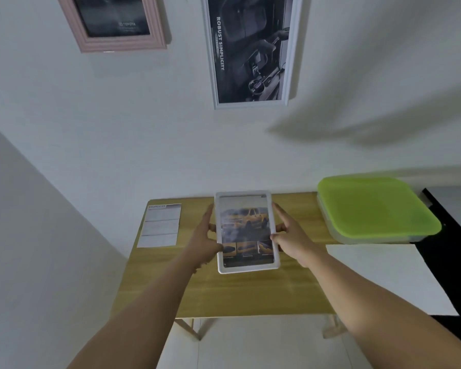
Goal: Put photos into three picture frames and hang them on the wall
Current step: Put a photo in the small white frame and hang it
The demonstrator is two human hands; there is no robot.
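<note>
A white picture frame holding a photo of a yellow truck is held face-up over the wooden table. My left hand grips its left edge and my right hand grips its right edge. Two frames hang on the wall above: a pink frame with a dark photo at the upper left, and a tall white frame with a dark car-interior photo reading "ROBUST SIMPLICITY" to its right.
A printed specification sheet lies at the table's far left. A lime-green lidded box sits at the far right, with a white board in front of it and a dark surface beyond.
</note>
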